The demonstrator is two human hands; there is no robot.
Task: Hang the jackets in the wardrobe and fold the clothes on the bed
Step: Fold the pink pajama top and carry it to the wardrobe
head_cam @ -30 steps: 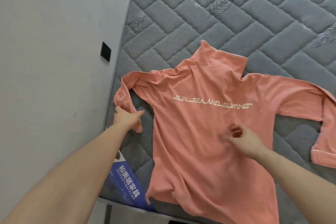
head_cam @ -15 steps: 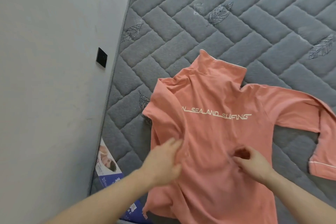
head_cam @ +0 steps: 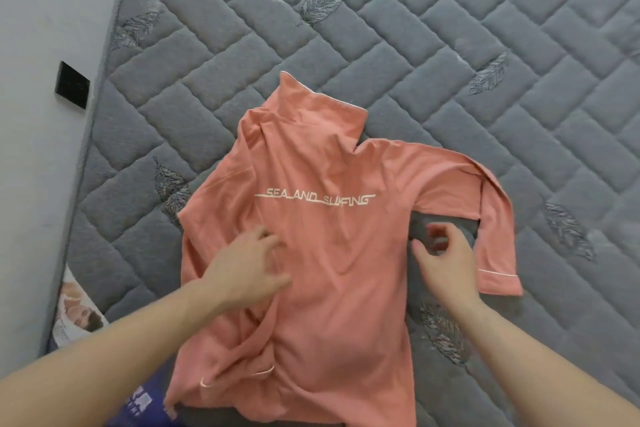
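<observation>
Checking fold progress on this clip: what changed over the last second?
The left hand carried the left sleeve across the shirt, let go, and now rests flat. The right hand left the shirt's middle for the mattress. The right sleeve stayed spread.

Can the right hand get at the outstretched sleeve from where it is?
Probably yes: the right hand hovers over bare mattress beside the unfolded sleeve, with nothing lying between them.

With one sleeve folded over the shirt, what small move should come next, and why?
Probably the right hand should take the right sleeve and fold it across the back. That sleeve lies spread out on the mattress, while the left hand rests flat on the pink shirt, over the folded side.
</observation>
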